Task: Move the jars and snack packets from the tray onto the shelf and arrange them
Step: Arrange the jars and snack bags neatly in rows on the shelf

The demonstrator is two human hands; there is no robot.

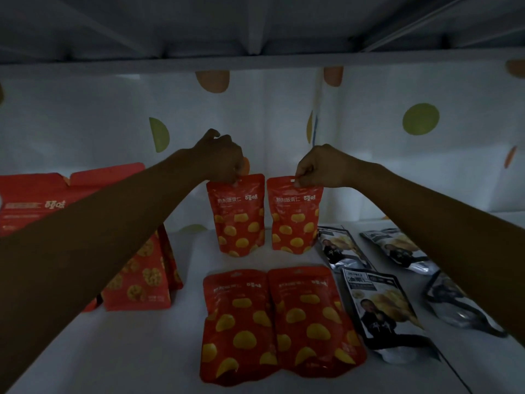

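Two red snack packets with yellow nut pictures stand upright side by side at the back of the white shelf [113, 351]. My left hand [221, 159] pinches the top edge of the left packet [237, 217]. My right hand [321, 166] pinches the top of the right packet [295, 217]. Two more of the same red packets [272, 322] lie flat side by side nearer to me. No jar or tray is in view.
Larger red packets [136, 277] stand at the left under my left forearm. Several black and silver packets [377, 302] lie flat on the right. A spotted white sheet [420, 118] covers the back wall. A shelf board [255, 29] hangs low overhead.
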